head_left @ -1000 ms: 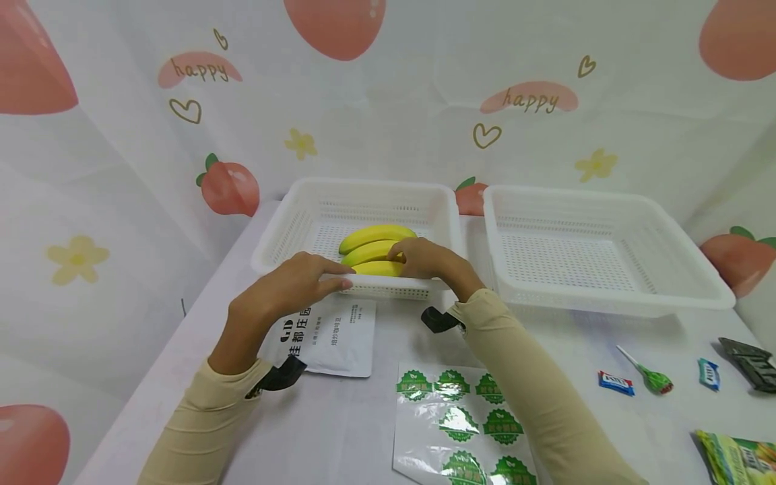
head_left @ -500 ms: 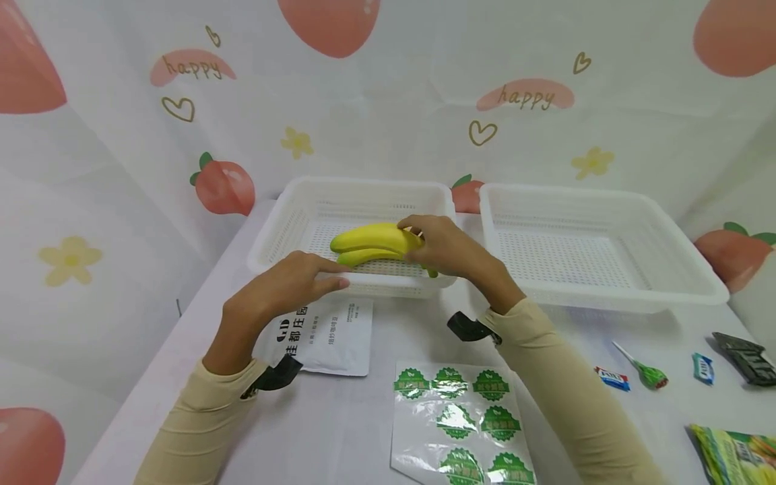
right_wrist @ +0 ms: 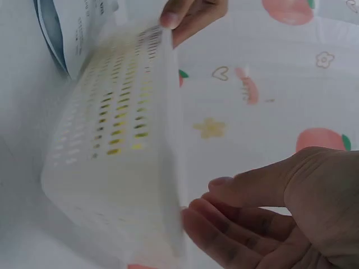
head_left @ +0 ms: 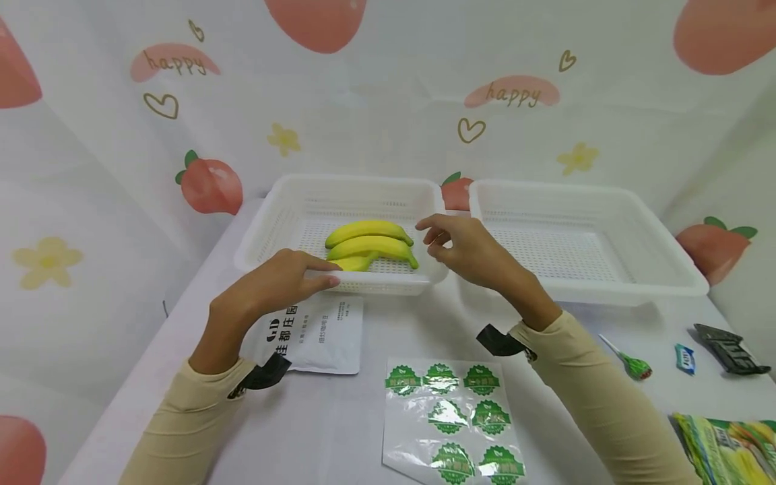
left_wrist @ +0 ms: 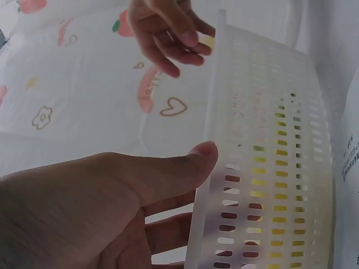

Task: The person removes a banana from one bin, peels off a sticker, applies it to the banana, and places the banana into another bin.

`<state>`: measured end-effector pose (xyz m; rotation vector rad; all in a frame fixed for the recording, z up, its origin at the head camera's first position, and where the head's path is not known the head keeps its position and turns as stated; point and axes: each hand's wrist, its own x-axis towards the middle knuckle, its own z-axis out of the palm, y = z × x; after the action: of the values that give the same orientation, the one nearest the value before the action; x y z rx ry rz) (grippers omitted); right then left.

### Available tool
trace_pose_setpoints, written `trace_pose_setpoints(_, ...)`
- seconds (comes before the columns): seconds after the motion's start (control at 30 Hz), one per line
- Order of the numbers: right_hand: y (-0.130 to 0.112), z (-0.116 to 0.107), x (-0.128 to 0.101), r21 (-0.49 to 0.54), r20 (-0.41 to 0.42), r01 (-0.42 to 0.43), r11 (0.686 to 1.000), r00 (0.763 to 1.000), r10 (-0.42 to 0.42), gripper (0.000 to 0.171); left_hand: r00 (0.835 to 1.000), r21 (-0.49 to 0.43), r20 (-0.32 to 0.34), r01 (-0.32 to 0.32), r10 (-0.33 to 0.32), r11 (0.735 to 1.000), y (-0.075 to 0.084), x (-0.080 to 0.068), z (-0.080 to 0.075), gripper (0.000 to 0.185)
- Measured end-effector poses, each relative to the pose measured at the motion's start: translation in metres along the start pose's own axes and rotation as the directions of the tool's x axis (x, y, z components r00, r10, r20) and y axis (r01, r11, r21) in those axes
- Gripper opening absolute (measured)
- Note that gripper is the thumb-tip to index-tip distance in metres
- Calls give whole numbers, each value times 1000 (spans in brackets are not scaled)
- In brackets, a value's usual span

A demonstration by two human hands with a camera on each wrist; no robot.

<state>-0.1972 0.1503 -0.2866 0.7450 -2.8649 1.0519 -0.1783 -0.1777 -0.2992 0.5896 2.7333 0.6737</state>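
Observation:
Three yellow bananas [head_left: 371, 246] lie in the left white plastic basket [head_left: 388, 277], near its front wall; the front one is partly hidden by another banana and the rim. My left hand [head_left: 273, 286] grips the basket's front rim, thumb outside and fingers inside; in the left wrist view the thumb [left_wrist: 190, 165] presses along the rim's edge. My right hand [head_left: 463, 246] hovers over the right end of that basket with loosely bent fingers and nothing in it. In the right wrist view, its fingertips [right_wrist: 193, 216] overlap the rim.
Another white basket [head_left: 606, 289] stands to the right. In front lie a white printed pouch [head_left: 330, 343] and a sheet of green stickers [head_left: 418, 417]. At right are a lollipop [head_left: 633, 366], a small blue candy [head_left: 685, 359], a black packet [head_left: 730, 349] and a green-yellow packet [head_left: 727, 444].
My right hand has shifted the bananas about in the basket, let go and moved right, away from them. The left hand stays on the rim. The head view has turned slightly.

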Motion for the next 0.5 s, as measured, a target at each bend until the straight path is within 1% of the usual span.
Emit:
trace_pose_setpoints(0.13,1,11,7,20,31,-3,1000,1000,2,35,1000,-20,6,8,-8,1000,-1,1,1,44)
trace_pose_setpoints(0.27,-1,24,18,28,61,-7,1000,998,5,36,1000,-32,7,12,-12,999,-1,1,2,45)
trace_pose_setpoints(0.4,-5,39,33,41,136,-9,999,991,4,36,1000,-41,21,20,-19,999,-1,1,2,46)
trace_pose_setpoints(0.5,-10,50,47,55,205,-19,998,979,7,38,999,-47,28,21,-20,999,-2,2,1,45)
